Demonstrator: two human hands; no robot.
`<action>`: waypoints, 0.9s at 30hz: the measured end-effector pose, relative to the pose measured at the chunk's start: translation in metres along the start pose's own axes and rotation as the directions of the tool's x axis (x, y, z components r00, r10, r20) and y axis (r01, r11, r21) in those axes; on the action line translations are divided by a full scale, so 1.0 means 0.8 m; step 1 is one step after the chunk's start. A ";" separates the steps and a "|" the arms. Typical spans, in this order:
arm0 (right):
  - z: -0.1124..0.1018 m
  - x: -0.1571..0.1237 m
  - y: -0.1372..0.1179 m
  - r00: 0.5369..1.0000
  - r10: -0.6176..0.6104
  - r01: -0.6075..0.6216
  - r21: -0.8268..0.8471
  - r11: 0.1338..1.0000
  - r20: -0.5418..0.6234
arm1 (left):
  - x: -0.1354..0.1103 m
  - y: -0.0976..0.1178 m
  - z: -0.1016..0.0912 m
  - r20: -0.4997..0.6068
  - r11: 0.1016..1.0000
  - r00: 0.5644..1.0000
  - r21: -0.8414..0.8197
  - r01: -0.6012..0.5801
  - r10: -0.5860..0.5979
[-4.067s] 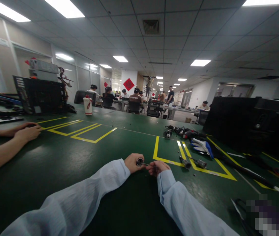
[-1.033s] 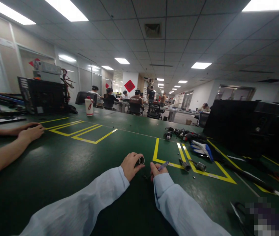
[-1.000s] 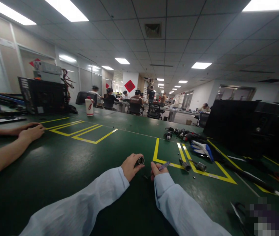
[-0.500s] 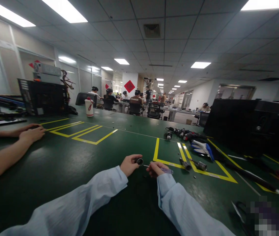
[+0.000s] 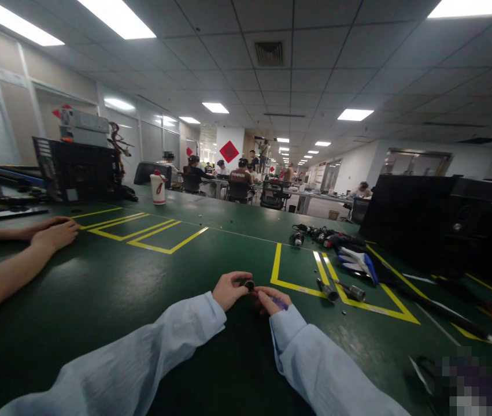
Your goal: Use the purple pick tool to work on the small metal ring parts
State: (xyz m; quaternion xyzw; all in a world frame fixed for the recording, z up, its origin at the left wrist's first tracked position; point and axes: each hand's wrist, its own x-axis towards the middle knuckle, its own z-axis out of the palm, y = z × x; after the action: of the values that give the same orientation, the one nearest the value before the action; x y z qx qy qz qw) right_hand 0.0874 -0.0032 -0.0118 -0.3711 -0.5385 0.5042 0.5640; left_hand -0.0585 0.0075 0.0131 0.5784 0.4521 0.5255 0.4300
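Note:
Between the thumb and fingers of my left hand (image 5: 229, 290) is a small round metal part (image 5: 250, 285), its dark hollow end turned toward my right hand. My right hand (image 5: 269, 299) is closed around a screwdriver (image 5: 281, 303) with a clear purple handle. Its fingertips are right beside the metal part; the shaft's tip is hidden. Both hands are just above the green table (image 5: 211, 370). To their right lie two metal cylindrical pieces, one nearer (image 5: 328, 290) and one farther right (image 5: 354, 291), on and beside yellow tape.
A blue-and-white glove (image 5: 355, 263) and a dark power tool with its cord (image 5: 335, 238) lie at the right, before a large black case (image 5: 428, 225). Another person's hands (image 5: 55, 233) rest at the left. A paper cup (image 5: 158, 188) stands farther back.
My right hand has moved left, up to the metal part, and the screwdriver's shaft no longer shows. The metal part has tilted slightly in my left hand.

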 end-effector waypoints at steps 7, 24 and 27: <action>0.004 -0.002 0.002 0.999 -0.047 0.048 -0.075 0.996 0.017 | 0.003 -0.006 0.004 -0.096 0.990 0.995 0.138 -0.024 0.037; -0.007 0.005 -0.013 0.998 0.029 -0.029 0.000 1.000 -0.061 | 0.002 -0.002 0.003 -0.111 0.985 0.994 0.170 0.015 0.004; -0.008 0.005 -0.016 0.993 0.073 -0.072 0.007 0.997 -0.093 | 0.002 -0.001 0.003 -0.112 0.986 0.994 0.160 0.037 -0.020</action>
State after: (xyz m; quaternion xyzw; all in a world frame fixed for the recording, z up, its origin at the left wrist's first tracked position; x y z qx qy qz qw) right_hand 0.0952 -0.0016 0.0007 -0.4123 -0.4968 0.5075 0.5706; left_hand -0.0559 0.0093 0.0124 0.5751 0.5246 0.5118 0.3634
